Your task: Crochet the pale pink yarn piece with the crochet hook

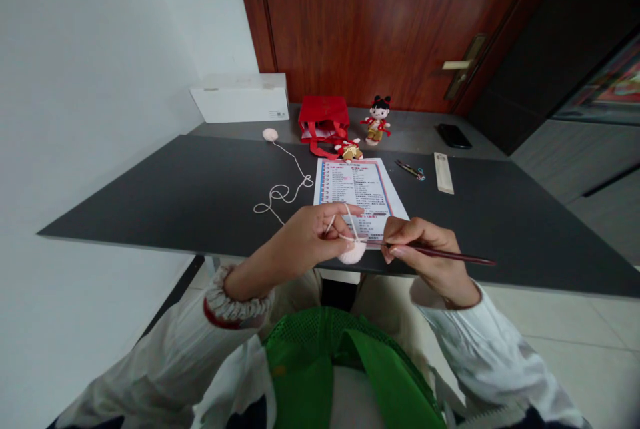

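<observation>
My left hand [323, 232] pinches a small pale pink crochet piece [353, 254] with a rounded, cup-like shape. White yarn [291, 197] loops over its raised index finger and trails across the table to a small yarn ball [270, 134]. In my right hand [423, 249] is a dark red-handled crochet hook [460, 256], held between thumb and fingers with its tip pointing left at the edge of the piece. Beneath the hands lies a printed pattern sheet [363, 182], partly covered by them.
Toward the back of the dark table [150, 196] stand a white box [245, 99], a red bag [323, 109] and a crocheted doll [377, 121]. A doll body [349, 149] lies before the bag. To the right are small scissors [410, 168], a pale flat packet [443, 172] and a black phone [454, 136].
</observation>
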A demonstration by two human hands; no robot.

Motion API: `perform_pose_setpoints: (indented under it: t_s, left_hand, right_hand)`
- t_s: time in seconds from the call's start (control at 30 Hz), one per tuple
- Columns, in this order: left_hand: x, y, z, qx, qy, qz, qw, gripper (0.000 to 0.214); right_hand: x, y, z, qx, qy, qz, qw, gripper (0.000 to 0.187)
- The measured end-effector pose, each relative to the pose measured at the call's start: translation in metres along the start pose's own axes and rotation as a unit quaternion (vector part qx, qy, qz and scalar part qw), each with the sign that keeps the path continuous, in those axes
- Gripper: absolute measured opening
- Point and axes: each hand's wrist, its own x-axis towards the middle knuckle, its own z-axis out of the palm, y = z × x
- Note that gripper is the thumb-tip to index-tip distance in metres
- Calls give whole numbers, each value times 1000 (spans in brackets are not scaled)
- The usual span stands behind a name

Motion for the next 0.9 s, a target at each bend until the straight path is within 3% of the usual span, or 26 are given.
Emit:
perform_pose_setpoints:
  t_s: [0.23, 0.47, 0.6, 0.77, 0.9]
  left_hand:
    - [0, -4, 1, 49, 51, 46, 996, 34]
    - [0, -2, 5, 18, 63, 48, 997, 17]
    - [-1, 1, 5, 27, 57, 27, 998, 22]
    - [0, 0, 5, -11, 33, 15, 999, 41]
    - [1, 0, 4, -69, -7, 3, 998, 42]
  right_hand:
    - [1, -19, 6, -205, -41, -78, 975, 12]
    - [-7, -20, 23, -309, -40, -163, 936, 22]
    - [-12, -8, 29, -293, 13, -208, 933, 26]
    - [-18, 14, 33, -199, 92, -175, 960, 22]
    - [-18, 22, 37, -171, 119, -176, 962, 22]
